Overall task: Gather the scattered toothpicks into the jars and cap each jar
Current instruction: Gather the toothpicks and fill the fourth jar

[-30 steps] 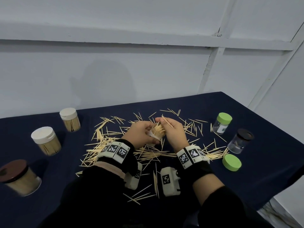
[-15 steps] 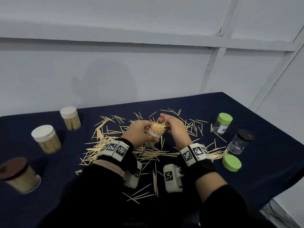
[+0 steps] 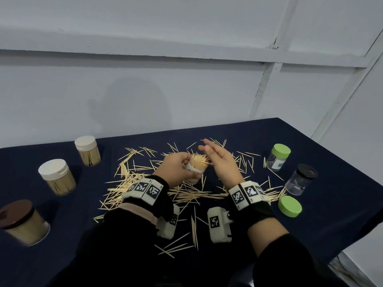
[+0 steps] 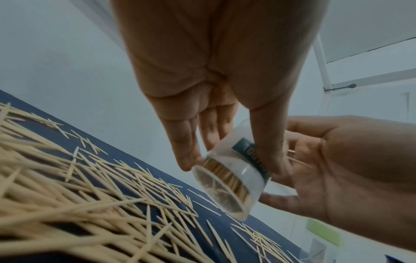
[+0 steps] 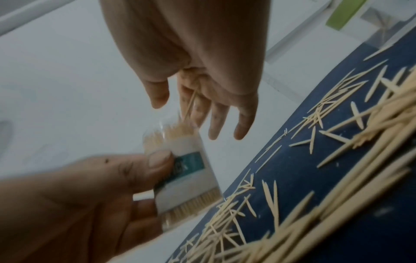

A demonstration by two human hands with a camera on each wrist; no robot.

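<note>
Toothpicks (image 3: pixel 145 183) lie scattered across the middle of the dark blue table (image 3: pixel 342 235), their long axes pointing every way, thickest in a heap on the left of the spread; a few lie apart near the front edge, mostly running toward and away from the person. Above the heap the left hand (image 3: pixel 176 168) holds a small clear jar (image 3: pixel 195 168) by its side, thumb on the labelled wall and fingers curled round the far side; the jar is lifted clear of the cloth and tilted, its open mouth up and leaning toward the right hand, its base down toward the table; it is packed with toothpicks standing along the jar's own long axis, tips bristling out of the mouth. The right hand (image 3: pixel 221 162) is beside the mouth, fingers straight and loosely spread, palm toward the jar; in the right wrist view a single toothpick (image 5: pixel 191 103) lies against its fingers, pointing down into the jar; whether it is pinched I cannot tell.

On the left stand three filled jars, upright and capped: two with white lids (image 3: pixel 53 169) and one with a brown lid (image 3: pixel 15 213). On the right stand a green-lidded jar (image 3: pixel 278 157) and a black-lidded jar (image 3: pixel 301 179), both nearly empty; a loose green lid (image 3: pixel 289 206) lies flat nearby.
</note>
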